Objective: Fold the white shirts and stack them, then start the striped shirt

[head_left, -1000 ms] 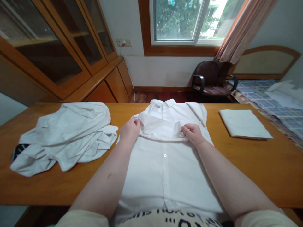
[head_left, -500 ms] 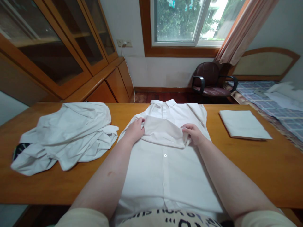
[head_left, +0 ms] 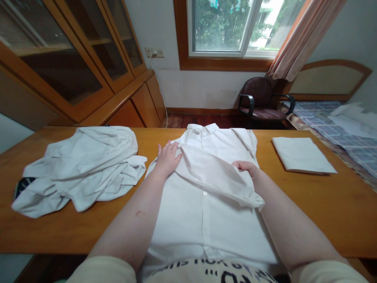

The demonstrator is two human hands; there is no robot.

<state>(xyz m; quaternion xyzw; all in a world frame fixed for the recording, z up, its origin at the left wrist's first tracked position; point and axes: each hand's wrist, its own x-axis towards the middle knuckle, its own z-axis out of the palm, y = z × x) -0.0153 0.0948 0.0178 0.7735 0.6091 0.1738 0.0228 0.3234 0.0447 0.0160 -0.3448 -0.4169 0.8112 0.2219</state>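
Note:
A white buttoned shirt [head_left: 206, 220] lies flat on the wooden table [head_left: 324, 212], collar at the far side. My left hand [head_left: 167, 157] rests flat with fingers spread on the shirt's left shoulder. My right hand [head_left: 247, 168] is under the shirt's sleeve [head_left: 218, 177], which drapes over it and stretches diagonally across the chest. The right hand's fingers are mostly hidden by the cloth.
A crumpled heap of white garments [head_left: 79, 169] lies on the table's left part. A folded white shirt [head_left: 302, 155] sits at the right. Beyond the table stand a wooden cabinet [head_left: 73, 67], a dark armchair [head_left: 262, 100] and a bed [head_left: 338, 122].
The sleeve, bunched between both hands before, has been drawn out to the right and toward me by the right hand. The left hand opened and laid flat on the shoulder.

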